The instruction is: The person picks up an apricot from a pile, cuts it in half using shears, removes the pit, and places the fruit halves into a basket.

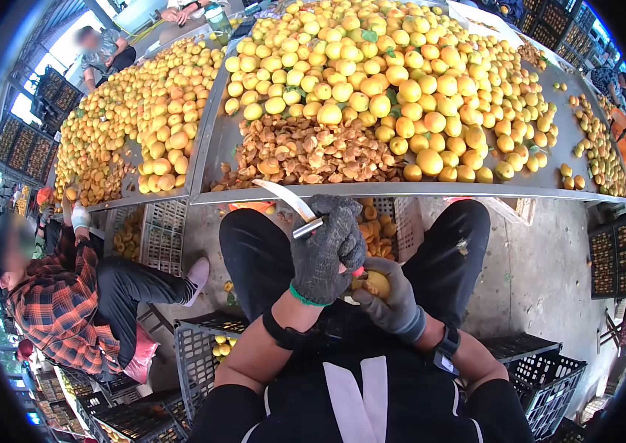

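Note:
My left hand (pixel 327 244), in a dark grey glove with a green cuff edge, is closed around a knife (pixel 291 201) whose curved blade points up and left. In my right hand (pixel 394 299), also gloved in grey, is a yellow fruit (pixel 376 285), held low between my knees. The two hands are close together, and a small red thing shows between them. Beyond them on the metal table lie a brown heap of pits (pixel 305 151) and a large pile of yellow fruit (pixel 372 66).
The metal table edge (pixel 401 196) runs in front of my knees. Under it stands a crate (pixel 381 229) of fruit pieces. Black crates (pixel 202 362) flank me on both sides. At the left sits a person (pixel 62 310) in a plaid shirt.

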A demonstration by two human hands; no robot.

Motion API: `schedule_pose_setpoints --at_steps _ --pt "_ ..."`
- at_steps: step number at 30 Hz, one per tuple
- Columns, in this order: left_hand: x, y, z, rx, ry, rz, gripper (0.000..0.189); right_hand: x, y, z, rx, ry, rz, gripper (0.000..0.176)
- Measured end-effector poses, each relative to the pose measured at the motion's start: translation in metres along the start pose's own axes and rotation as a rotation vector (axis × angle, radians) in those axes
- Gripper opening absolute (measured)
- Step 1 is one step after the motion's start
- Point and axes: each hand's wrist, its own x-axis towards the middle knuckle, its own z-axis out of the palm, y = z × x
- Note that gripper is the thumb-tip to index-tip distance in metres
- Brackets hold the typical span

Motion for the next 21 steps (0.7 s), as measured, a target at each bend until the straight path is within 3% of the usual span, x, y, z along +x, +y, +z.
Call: schedule_pose_setpoints --at_steps 13,15,16,18,21 --pt "0.02 -0.01 -0.006 0.038 0.073 -0.198 0.008 -0.006 0.01 -0.008 -0.237 -0.047 -0.083 0.053" --pt "0.022 -0.01 -0.008 0.002 0.077 -0.22 0.008 -0.011 0.012 -0.005 0.018 -0.073 0.137 0.05" --pt "0.023 -0.01 -0.007 0.061 0.119 -0.228 0.007 -0.01 0.011 -0.007 0.019 -0.073 0.135 0.05" --pt "0.023 -0.01 -0.003 0.122 0.163 -0.233 0.006 -0.004 0.002 -0.015 0.786 -0.179 0.653 0.048" --pt "0.023 -0.007 0.006 0.175 0.129 -0.108 0.005 0.007 -0.005 -0.021 0.994 -0.119 0.768 0.039"
